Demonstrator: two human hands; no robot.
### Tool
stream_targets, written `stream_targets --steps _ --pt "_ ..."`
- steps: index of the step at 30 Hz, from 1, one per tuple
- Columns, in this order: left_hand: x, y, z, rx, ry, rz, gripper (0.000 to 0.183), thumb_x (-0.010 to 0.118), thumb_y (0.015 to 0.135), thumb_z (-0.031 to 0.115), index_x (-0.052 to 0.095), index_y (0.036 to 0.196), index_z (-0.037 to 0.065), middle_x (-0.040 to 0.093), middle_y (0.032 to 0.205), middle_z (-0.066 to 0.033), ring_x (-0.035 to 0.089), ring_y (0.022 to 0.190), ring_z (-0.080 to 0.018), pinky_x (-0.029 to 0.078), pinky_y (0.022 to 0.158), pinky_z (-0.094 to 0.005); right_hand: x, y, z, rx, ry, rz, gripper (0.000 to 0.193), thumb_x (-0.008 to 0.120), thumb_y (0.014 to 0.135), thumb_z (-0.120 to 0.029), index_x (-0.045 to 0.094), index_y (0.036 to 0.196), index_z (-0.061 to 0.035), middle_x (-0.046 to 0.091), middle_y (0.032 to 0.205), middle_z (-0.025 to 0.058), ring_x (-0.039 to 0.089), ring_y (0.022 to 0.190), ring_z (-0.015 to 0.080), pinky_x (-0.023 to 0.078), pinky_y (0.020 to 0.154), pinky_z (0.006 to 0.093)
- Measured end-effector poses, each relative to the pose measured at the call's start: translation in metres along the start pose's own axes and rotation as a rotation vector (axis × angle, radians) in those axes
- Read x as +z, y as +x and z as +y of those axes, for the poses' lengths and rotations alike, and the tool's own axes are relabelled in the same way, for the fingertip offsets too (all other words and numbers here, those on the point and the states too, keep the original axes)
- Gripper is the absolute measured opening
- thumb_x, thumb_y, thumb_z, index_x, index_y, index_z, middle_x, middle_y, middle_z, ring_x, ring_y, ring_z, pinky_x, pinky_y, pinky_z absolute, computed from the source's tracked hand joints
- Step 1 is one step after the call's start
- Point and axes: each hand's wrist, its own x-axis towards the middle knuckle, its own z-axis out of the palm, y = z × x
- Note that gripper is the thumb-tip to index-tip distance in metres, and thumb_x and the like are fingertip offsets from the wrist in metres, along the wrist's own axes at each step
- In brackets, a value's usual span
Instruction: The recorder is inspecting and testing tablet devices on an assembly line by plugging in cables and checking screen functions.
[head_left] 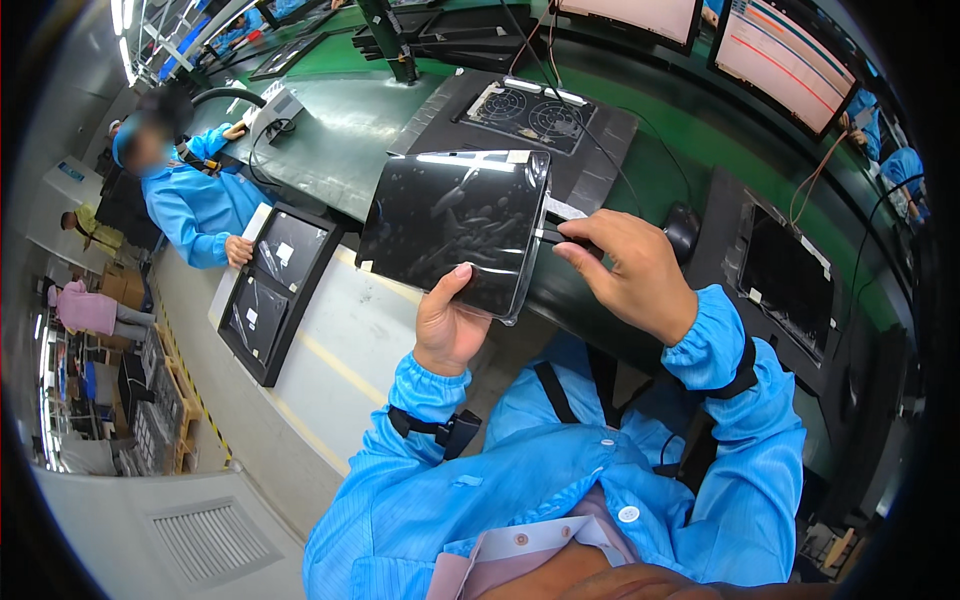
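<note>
A tablet-like panel (450,215) with a glossy black screen under a bubbled clear film is held up, tilted, over the bench's near edge. My left hand (450,325) grips its lower right corner, thumb on the front face. At the panel's right edge, my right hand (635,270) pinches a small black plug-like piece (550,236) between thumb and forefinger. Its tip meets the panel's edge, and whether it is inserted I cannot tell. A pale strip (563,208) shows just above those fingers.
Behind the panel lies a black mat (430,118) with a plate bearing two round patterns (528,115). A second black-screened panel (788,280) rests at right, near a black mouse (682,232). Monitors (785,60) stand behind. At left, a co-worker (205,200) holds a black tray (262,345).
</note>
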Motion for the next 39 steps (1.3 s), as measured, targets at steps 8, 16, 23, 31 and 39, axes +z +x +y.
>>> stream_targets --steps 8,16,23,31,39 --pt "-0.006 -0.002 -0.002 -0.005 0.014 0.004 0.032 0.057 0.097 0.011 0.060 0.126 -0.004 0.068 0.122 -0.0172 0.066 0.114 -0.0285 0.051 0.103 -0.0455 0.000 -0.002 -0.001 -0.011 0.013 -0.016 0.021 0.076 0.086 -0.012 0.070 0.101 0.0001 0.068 0.087 0.0143 0.066 0.077 0.0309 0.051 0.067 0.0374" --pt "-0.005 -0.001 -0.005 0.018 0.074 0.056 0.039 0.059 0.095 0.007 0.054 0.133 -0.001 0.065 0.125 -0.0164 0.066 0.115 -0.0295 0.053 0.102 -0.0460 -0.001 -0.002 -0.001 -0.016 0.010 -0.053 0.018 0.075 0.085 -0.011 0.069 0.098 -0.0001 0.069 0.086 0.0149 0.067 0.077 0.0321 0.052 0.067 0.0391" --pt "-0.016 0.010 -0.001 -0.133 0.129 -0.044 0.039 0.057 0.097 0.008 0.053 0.135 -0.003 0.065 0.126 -0.0174 0.065 0.116 -0.0293 0.053 0.102 -0.0453 -0.003 -0.001 0.007 -0.017 -0.052 -0.104 0.017 0.074 0.085 -0.010 0.067 0.098 -0.0011 0.068 0.084 0.0141 0.066 0.076 0.0332 0.052 0.067 0.0395" --pt "0.004 0.092 -0.011 -0.186 0.186 -0.075 0.024 0.059 0.099 0.010 0.064 0.120 -0.001 0.070 0.114 -0.0140 0.068 0.106 -0.0251 0.054 0.094 -0.0424 0.006 0.017 0.029 -0.120 -0.302 0.111 0.026 0.073 0.084 -0.017 0.067 0.104 -0.0025 0.066 0.101 0.0120 0.063 0.097 0.0317 0.048 0.084 0.0436" --pt "-0.002 0.207 -0.027 -0.311 0.156 -0.142 0.023 0.058 0.098 0.011 0.064 0.114 -0.004 0.069 0.115 -0.0159 0.065 0.107 -0.0269 0.048 0.101 -0.0450 0.028 0.027 0.087 -0.111 -0.474 0.055 0.031 0.072 0.086 -0.017 0.065 0.113 -0.0049 0.064 0.109 0.0093 0.062 0.099 0.0273 0.051 0.082 0.0396"
